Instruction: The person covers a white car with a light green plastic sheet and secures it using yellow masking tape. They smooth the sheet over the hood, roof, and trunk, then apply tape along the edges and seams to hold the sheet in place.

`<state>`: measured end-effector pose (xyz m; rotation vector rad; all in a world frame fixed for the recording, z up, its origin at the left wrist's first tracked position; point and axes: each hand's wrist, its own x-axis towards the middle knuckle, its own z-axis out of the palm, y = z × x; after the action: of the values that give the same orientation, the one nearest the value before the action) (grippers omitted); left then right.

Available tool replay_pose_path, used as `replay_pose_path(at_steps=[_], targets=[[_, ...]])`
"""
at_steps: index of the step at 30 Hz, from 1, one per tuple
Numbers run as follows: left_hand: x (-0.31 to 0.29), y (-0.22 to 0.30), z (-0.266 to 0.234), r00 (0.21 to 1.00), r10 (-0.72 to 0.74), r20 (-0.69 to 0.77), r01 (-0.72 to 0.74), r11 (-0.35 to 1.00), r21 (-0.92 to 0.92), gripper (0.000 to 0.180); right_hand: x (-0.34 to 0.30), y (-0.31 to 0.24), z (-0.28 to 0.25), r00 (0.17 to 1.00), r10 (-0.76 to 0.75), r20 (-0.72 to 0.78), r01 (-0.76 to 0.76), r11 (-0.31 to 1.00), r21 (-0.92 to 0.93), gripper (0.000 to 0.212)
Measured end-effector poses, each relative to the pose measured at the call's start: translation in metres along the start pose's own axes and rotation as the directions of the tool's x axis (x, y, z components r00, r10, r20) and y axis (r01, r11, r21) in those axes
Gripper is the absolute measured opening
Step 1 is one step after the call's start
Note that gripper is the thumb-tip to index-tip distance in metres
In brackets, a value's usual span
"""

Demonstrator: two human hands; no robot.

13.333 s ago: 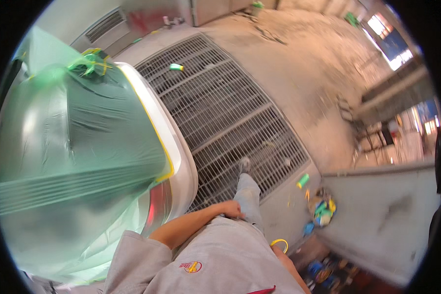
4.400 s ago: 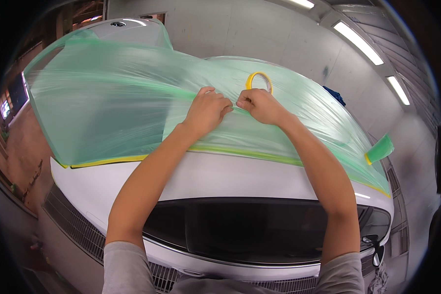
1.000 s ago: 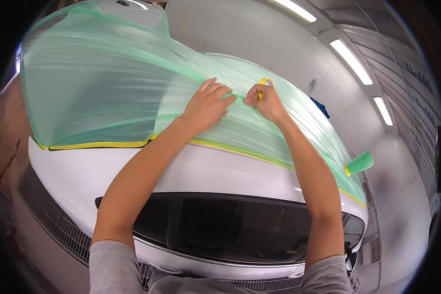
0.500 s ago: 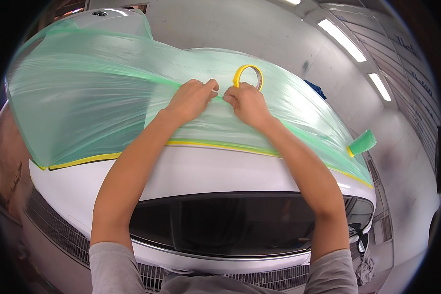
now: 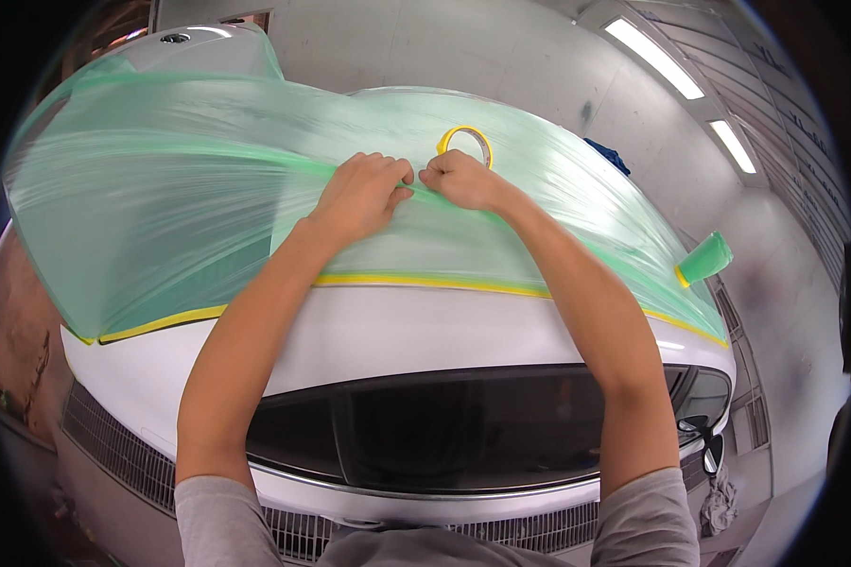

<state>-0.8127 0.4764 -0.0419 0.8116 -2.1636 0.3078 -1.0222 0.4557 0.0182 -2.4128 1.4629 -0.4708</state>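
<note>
Translucent green masking film [image 5: 208, 142] lies over the white car in long pulled folds. Along the roof it ends in a strip of yellow tape [image 5: 425, 281]. My left hand [image 5: 362, 194] is closed with its fingers pinched on a gathered fold of the film. Almost touching it, my right hand [image 5: 459, 180] is closed on the same fold. A yellow roll of tape [image 5: 466, 132] stands on edge behind the right hand's knuckles, against the hand; whether a finger hooks it is hidden.
The car's white roof edge [image 5: 425, 326] and dark side window [image 5: 463, 430] lie under my forearms. A green-wrapped piece with yellow tape [image 5: 704, 260] sticks up at the right. Floor grating [image 5: 113, 435] runs beside the car, and a crumpled grey cloth [image 5: 719, 506] is at lower right.
My right hand has shifted slightly left and up with the tape roll, which is now more behind its knuckles. Both hands keep their pinch; the view has moved a little.
</note>
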Motion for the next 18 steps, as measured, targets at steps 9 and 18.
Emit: replay_pose_path(at_steps=[9,18], targets=[[0.001,-0.006,0.003,1.0,0.018,0.007,-0.018,1.0,-0.012,0.007,-0.042,-0.01,0.016,0.866,-0.445,-0.226,0.297,0.824,-0.483,0.019],[0.004,0.011,0.002,0.974,0.007,-0.228,0.012,0.997,0.082,0.003,-0.016,-0.007,0.011,0.98,-0.179,-0.082,0.148,0.944,-0.296,0.026]])
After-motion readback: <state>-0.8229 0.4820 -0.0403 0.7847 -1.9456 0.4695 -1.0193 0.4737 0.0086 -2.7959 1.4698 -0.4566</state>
